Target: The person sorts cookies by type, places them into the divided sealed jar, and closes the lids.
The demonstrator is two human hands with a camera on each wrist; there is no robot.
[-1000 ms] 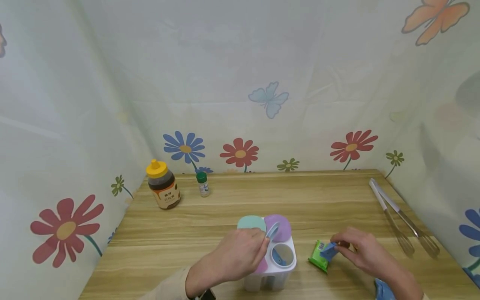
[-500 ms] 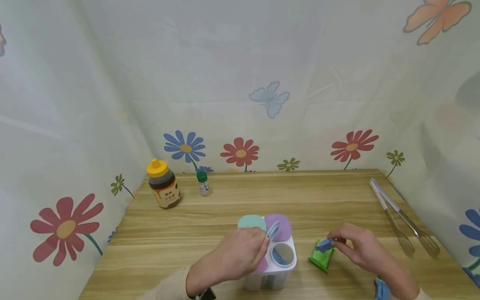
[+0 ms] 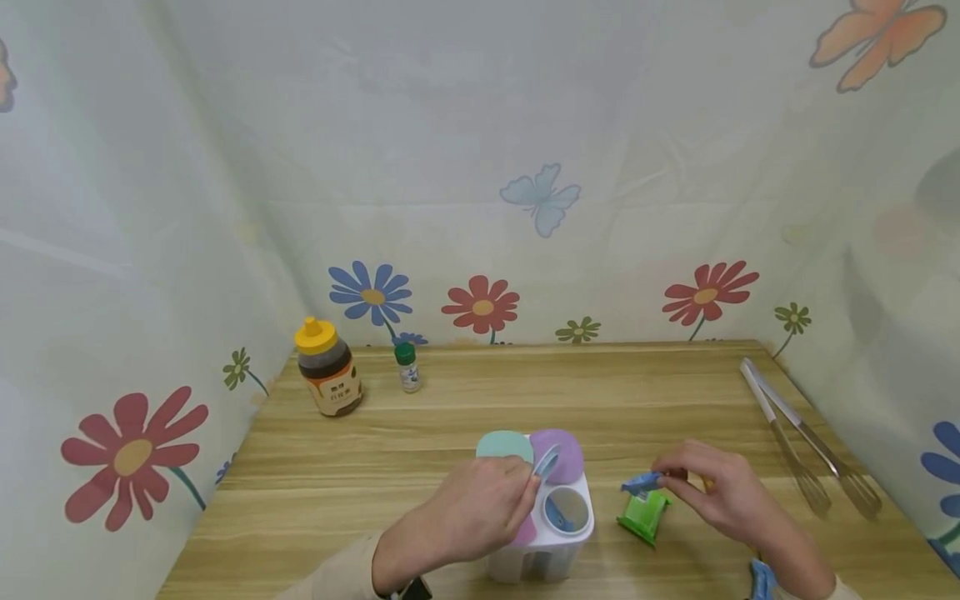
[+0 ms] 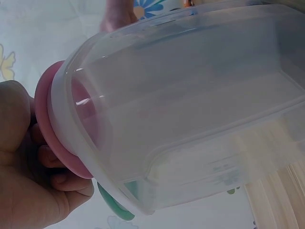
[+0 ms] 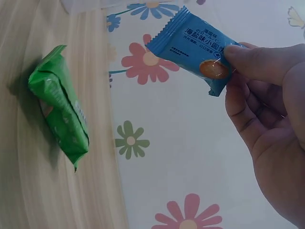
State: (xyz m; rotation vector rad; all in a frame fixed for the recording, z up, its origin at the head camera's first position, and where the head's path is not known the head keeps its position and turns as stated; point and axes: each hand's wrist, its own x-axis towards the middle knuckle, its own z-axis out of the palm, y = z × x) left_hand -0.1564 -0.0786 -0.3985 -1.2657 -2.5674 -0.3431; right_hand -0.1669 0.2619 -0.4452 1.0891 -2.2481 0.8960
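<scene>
A clear storage box with a white top stands at the front middle of the table. Mint green, purple and pink lids cover several of its openings. At the uncovered round opening, something blue shows inside. My left hand is over the box top and grips a light blue lid, seen edge-on. To the right, my right hand pinches a small blue cracker packet by one end, above a green snack packet lying on the table.
Another blue packet lies by the right forearm, partly hidden. Metal tongs lie along the table's right side. A honey bottle with a yellow cap and a small green-capped shaker stand at the back left.
My right hand has shifted slightly left and up with the blue cracker packet, and the packet has turned. The left hand and the storage box stay in place.
</scene>
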